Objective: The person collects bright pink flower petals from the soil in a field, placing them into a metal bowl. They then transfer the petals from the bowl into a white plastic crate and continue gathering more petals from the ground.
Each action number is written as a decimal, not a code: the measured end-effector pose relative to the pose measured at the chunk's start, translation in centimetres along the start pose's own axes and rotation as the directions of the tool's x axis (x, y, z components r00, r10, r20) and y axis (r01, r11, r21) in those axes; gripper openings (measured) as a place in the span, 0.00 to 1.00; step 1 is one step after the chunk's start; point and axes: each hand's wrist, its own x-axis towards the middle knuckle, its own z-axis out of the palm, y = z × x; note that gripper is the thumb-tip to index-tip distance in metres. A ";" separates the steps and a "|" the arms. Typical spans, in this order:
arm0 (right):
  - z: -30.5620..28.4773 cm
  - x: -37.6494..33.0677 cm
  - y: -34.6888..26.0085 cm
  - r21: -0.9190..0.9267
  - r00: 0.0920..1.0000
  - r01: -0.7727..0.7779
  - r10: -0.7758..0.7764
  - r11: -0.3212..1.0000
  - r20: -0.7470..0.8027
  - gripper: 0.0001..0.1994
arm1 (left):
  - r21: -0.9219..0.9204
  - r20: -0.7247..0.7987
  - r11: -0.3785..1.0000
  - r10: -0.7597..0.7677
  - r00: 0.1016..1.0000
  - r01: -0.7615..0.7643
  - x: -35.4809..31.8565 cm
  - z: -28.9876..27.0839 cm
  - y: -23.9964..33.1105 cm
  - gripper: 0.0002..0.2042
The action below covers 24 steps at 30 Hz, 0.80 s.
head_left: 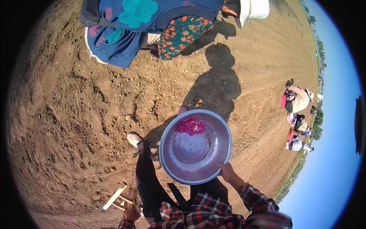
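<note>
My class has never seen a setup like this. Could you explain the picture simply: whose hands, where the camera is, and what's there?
No machine here: a person works with two bare hands. A wide fisheye camera on their head looks down, so straight lines bend near the picture's edges. The right hand holds a metal basin by its rim; pink pieces lie inside. The left hand is at a wooden frame, perhaps a stool; its grip is unclear. Pink specks dot the brown soil. A co-worker is at the top; other people are at right.
</note>
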 end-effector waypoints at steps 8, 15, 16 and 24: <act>-5.4 -0.6 0.4 0.346 0.996 0.033 -0.061 0.938 0.069 0.16 | 0.078 0.176 0.993 -0.097 0.980 0.085 -3.7 -3.4 10.3 0.32; -17.2 4.0 -2.7 0.428 0.988 0.153 -0.136 0.891 -0.069 0.12 | 0.086 0.017 0.995 -0.043 0.999 0.041 -1.0 -6.4 27.6 0.32; -19.5 4.6 -3.0 0.421 0.986 0.156 -0.120 0.893 -0.113 0.12 | 0.083 0.000 0.996 -0.028 1.000 0.028 -0.7 -6.6 30.4 0.32; -34.3 5.8 -3.7 0.531 0.944 0.223 -0.045 0.818 -0.327 0.08 | 0.056 -0.049 0.995 0.086 0.995 -0.083 0.5 -7.2 46.0 0.32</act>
